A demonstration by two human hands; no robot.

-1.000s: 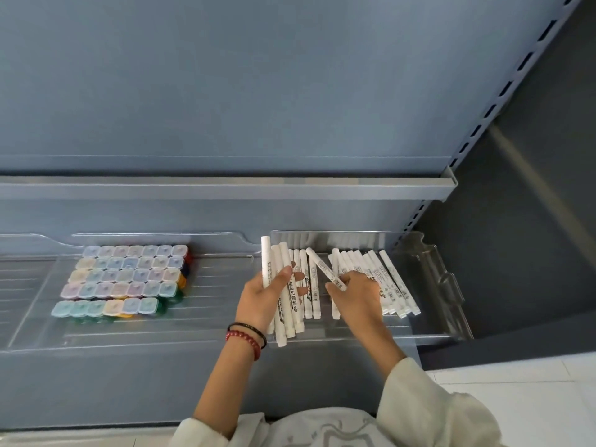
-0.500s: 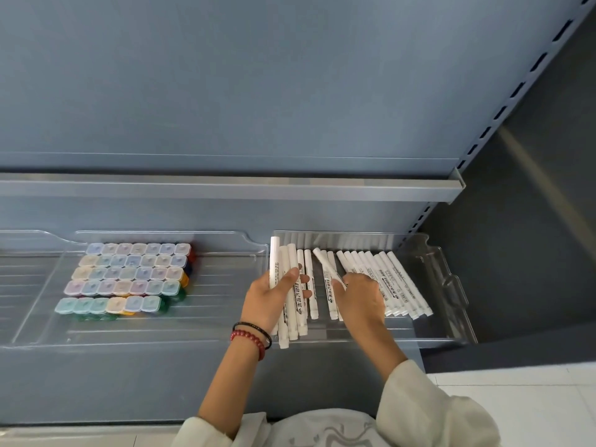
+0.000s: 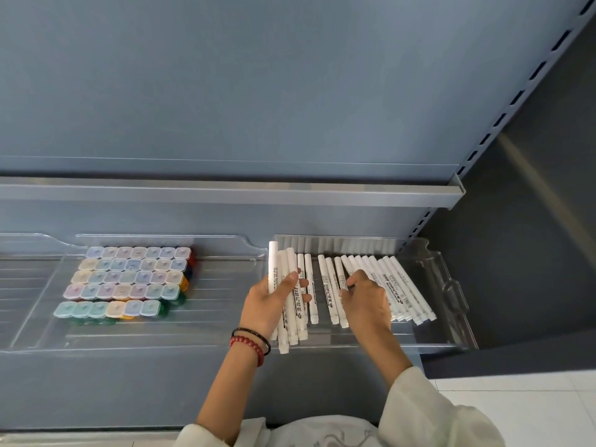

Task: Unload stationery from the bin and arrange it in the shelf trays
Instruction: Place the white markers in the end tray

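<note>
White plastic marker pens fill much of the head view. In the clear right tray, at centre right of the frame, a row of markers already lies side by side. The left tray holds ranks of small pastel-lidded boxes. We judge the task well along, with one handful left to lay down; the bin is out of view. The left hand wraps a bundle of markers over the tray's left end. The right hand curls its fingertips onto the row, seemingly pinching one pen.
</note>
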